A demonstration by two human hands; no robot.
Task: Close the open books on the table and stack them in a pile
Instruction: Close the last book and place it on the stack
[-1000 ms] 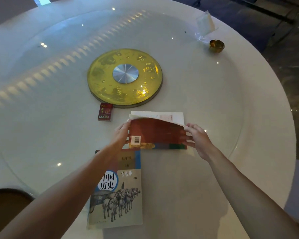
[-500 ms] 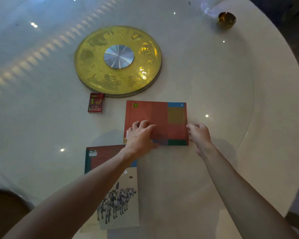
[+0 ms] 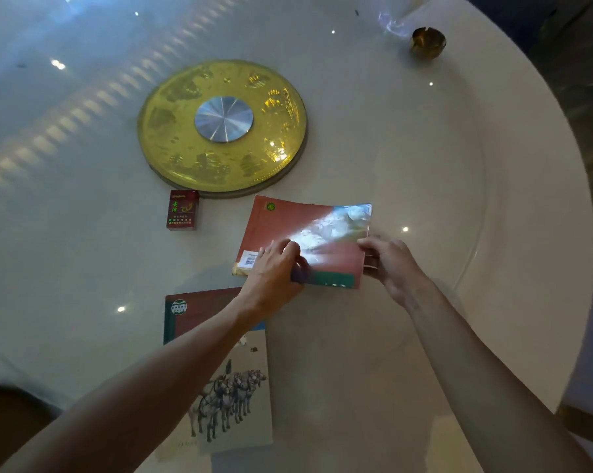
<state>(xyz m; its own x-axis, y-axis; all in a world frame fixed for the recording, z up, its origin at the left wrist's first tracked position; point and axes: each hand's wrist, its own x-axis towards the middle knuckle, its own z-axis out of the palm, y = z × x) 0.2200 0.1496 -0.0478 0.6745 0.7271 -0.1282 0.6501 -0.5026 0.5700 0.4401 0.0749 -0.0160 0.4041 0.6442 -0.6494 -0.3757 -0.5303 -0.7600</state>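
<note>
A red book (image 3: 281, 227) lies closed, back cover up, near the middle of the white round table (image 3: 476, 233). Its right side is tilted up and catches glare. My left hand (image 3: 274, 271) rests flat on the book's near left part, beside the barcode. My right hand (image 3: 387, 261) grips the book's right edge with the fingers curled round it. A second closed book (image 3: 240, 380), with horses on its cover, lies nearer to me, partly under my left forearm.
A gold turntable disc (image 3: 223, 128) with a silver hub sits behind the books. A small red cigarette pack (image 3: 183, 209) lies left of the red book. A brass ashtray (image 3: 427, 42) stands at the far right. The table edge curves down the right side.
The red book's cover was folded down and it went from open to closed. Its right edge has since come up off the table in my right hand.
</note>
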